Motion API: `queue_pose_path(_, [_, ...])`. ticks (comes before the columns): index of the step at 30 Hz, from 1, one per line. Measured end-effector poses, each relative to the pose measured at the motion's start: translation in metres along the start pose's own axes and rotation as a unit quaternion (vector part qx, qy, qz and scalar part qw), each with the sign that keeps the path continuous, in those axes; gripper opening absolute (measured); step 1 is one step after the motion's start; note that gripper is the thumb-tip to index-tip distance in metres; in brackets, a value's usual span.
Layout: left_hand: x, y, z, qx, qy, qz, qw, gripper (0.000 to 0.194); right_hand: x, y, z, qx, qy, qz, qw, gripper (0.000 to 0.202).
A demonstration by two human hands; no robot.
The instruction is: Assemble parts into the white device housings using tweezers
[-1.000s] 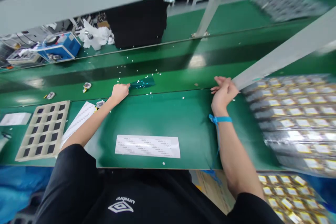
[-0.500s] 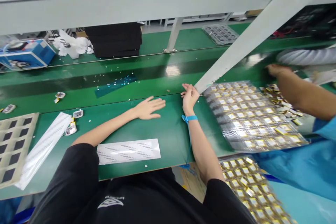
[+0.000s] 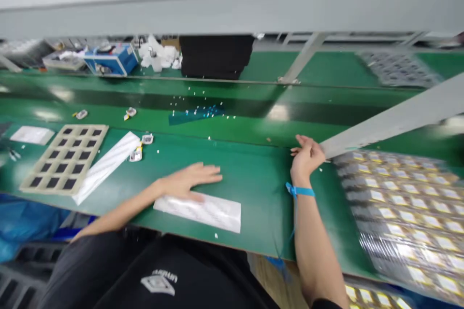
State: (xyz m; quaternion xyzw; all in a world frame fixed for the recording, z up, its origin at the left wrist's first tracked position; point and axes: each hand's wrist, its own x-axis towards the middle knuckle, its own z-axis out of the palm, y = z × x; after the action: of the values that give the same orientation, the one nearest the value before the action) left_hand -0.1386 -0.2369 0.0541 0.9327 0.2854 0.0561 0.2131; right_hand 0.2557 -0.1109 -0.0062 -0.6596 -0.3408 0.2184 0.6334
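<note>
My left hand point(image 3: 190, 181) hovers over or rests on the upper edge of a white printed strip point(image 3: 217, 212), fingers stretched out and slightly blurred; contact is unclear. No object shows in it. My right hand point(image 3: 306, 157) is beside the foot of a slanted white post point(image 3: 377, 128), thumb and forefinger pinched together and the other fingers half curled. Whatever the pinch holds, if anything, is hidden. A blue wrist strap point(image 3: 302, 190) circles that wrist, its cord hanging down the bench front.
A beige grid tray point(image 3: 61, 159), a second white strip point(image 3: 108, 164) and small white devices point(image 3: 136, 154) lie left. Stacked clear trays point(image 3: 395, 203) of small parts stand right. White specks surround a blue film point(image 3: 192, 116) on the green bench behind. A frame beam point(image 3: 232, 7) crosses above.
The view has turned left. My left hand has moved left and nearer to me, onto or over the white strip's edge. My right hand stays pinched by the post; the co-worker's arm has left view.
</note>
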Motion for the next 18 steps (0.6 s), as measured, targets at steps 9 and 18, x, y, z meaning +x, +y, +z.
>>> queue_pose_path(9, [0.005, 0.011, 0.051, 0.052, 0.032, 0.037, 0.997, 0.069, -0.051, -0.067, 0.004, -0.018, -0.029, -0.254, 0.967, 0.064])
queue_pose_path(18, [0.016, 0.012, 0.059, 0.066, 0.103, 0.069, 0.99, 0.047, -0.063, -0.272, 0.017, -0.048, -0.044, -0.519, 0.853, 0.056])
